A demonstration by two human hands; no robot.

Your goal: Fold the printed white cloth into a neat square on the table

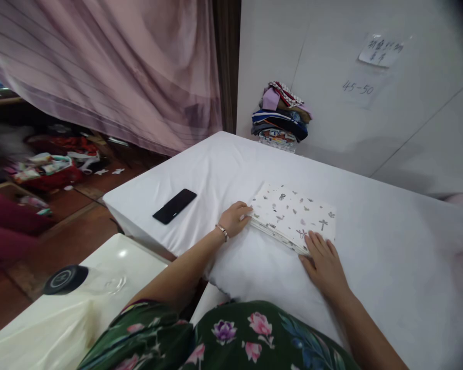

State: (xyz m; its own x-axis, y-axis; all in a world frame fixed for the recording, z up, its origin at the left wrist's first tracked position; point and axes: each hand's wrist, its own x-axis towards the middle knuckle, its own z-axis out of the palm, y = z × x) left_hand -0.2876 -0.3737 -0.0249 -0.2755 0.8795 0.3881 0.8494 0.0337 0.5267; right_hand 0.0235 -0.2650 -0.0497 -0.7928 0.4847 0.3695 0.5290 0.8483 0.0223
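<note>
Currently: folded printed cloth (pixel 293 216) flat on white table (pixel 389 267), long axis left-right. Left hand (pixel 236 218) curled against left end; right hand (pixel 324 262) spread flat, fingertips on near edge. Both touching, neither pinching.

A white-covered table (pixel 389 246) bears a folded patterned cloth (pixel 293 216), a black phone (pixel 175 206) and stacked fabrics (pixel 281 118).

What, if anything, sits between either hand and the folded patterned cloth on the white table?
Nothing visible does. The left hand rests against the left edge of the folded patterned cloth, and the right hand lies on its near corner. The black phone lies apart on the left, and the stack of fabrics stands by the wall.
</note>
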